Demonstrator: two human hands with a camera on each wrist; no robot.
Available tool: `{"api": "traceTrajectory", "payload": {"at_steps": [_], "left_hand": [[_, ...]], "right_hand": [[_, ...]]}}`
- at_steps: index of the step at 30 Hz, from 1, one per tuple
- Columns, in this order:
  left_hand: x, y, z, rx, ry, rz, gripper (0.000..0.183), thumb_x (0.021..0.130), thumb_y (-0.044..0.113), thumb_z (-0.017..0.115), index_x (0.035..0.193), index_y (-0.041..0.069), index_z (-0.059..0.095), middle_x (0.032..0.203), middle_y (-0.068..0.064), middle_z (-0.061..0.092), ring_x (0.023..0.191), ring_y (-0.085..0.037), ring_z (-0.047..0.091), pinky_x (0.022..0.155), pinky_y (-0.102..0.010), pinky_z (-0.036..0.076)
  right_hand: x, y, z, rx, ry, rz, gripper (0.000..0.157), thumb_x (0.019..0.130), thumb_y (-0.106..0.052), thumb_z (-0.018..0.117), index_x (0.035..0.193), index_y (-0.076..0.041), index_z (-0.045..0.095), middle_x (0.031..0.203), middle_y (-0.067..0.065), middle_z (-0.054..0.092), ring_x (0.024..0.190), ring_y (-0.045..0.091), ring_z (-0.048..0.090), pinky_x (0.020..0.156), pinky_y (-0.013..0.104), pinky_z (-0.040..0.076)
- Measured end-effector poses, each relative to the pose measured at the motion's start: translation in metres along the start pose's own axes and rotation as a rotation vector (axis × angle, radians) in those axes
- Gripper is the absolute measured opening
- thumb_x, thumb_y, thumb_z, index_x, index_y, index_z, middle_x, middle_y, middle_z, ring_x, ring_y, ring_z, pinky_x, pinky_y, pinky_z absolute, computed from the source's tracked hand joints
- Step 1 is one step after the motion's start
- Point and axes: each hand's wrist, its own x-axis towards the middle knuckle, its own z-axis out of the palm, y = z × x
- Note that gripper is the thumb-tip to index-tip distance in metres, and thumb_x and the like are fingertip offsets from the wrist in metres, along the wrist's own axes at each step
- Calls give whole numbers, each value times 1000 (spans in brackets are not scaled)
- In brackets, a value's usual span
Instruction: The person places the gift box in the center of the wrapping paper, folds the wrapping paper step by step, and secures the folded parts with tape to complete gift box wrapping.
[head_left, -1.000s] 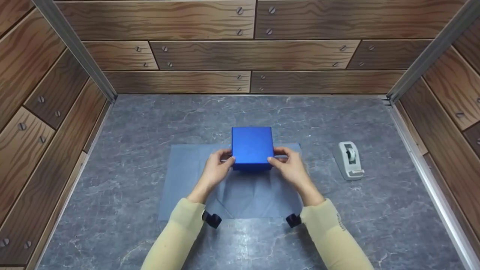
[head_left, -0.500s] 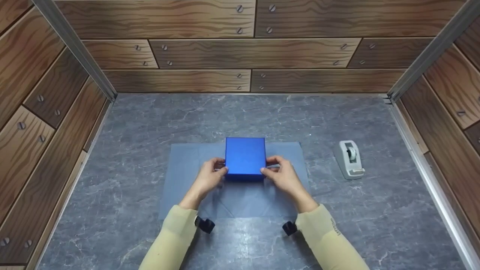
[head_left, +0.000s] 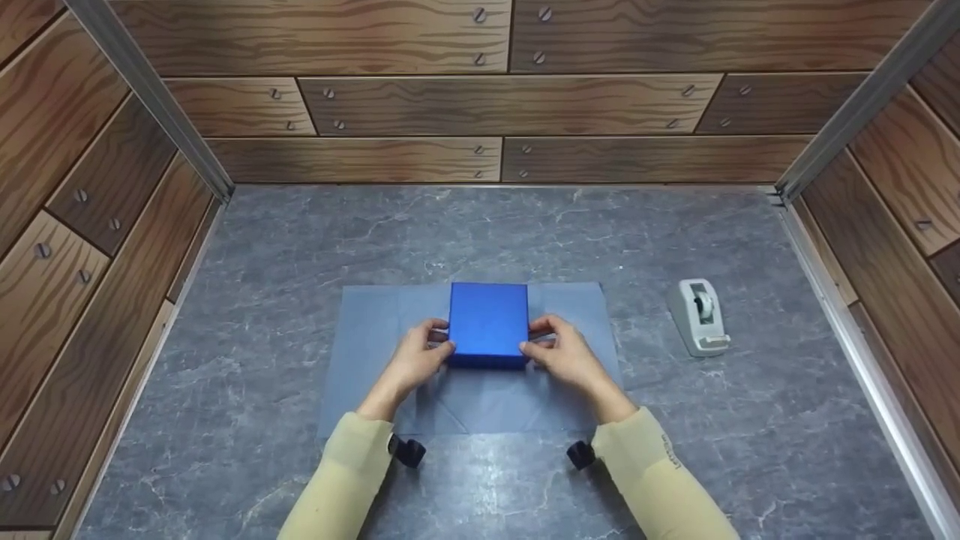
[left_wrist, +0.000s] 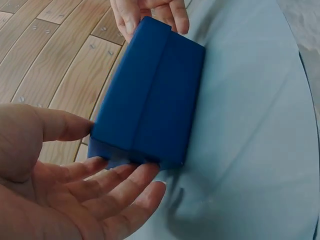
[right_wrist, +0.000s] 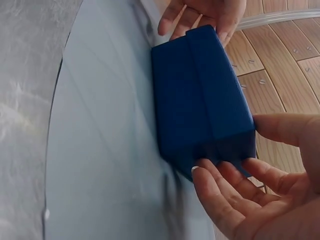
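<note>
A square blue box (head_left: 489,319) with a lid sits between both hands over a blue-grey sheet (head_left: 367,322) with fold lines. My left hand (head_left: 414,354) holds its left side, the thumb at the near corner and the fingertips along the side. On the opposite side my right hand (head_left: 566,356) grips it in the same way. The left wrist view shows the lid's edge running along the box (left_wrist: 165,95), with fingertips right at its end face. In the right wrist view, fingers and thumb of the right hand (right_wrist: 270,195) touch the box's other end.
A light grey tape dispenser (head_left: 701,319) stands on the marbled tabletop (head_left: 780,420) to the right of the sheet. Wood-patterned panels (head_left: 495,105) with metal corner rails (head_left: 862,97) close off the back and both sides.
Both hands have brought the box nearer to the body and slightly left, lowering it over the middle of the sheet. Most of that shift came in the first half second.
</note>
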Motion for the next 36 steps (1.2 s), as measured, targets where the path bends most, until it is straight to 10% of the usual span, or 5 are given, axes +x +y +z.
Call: {"api": "traceTrajectory", "payload": {"at_steps": [14, 24, 36], "left_hand": [[1, -18, -10, 394, 70, 173, 35, 96, 28, 45, 122, 8, 58, 121, -13, 54, 113, -28, 48, 94, -43, 36], [3, -31, -15, 787, 49, 122, 39, 83, 17, 64, 122, 15, 60, 136, -16, 40, 127, -44, 26, 100, -59, 20], [22, -21, -4, 854, -38, 120, 44, 84, 22, 64, 127, 20, 56, 141, -12, 34, 130, -41, 21, 100, -60, 18]], "right_hand": [[2, 9, -17, -405, -104, -91, 50, 98, -37, 34, 132, -1, 46, 133, 19, 44, 124, 34, 36, 103, 46, 24], [0, 21, -30, -712, -189, -123, 52, 87, -25, 62, 132, -6, 47, 144, 16, 28, 131, 35, 24, 103, 48, 22], [6, 34, -58, -774, -186, -128, 63, 76, -15, 73, 133, -12, 48, 147, 14, 21, 133, 35, 16, 104, 51, 19]]}}
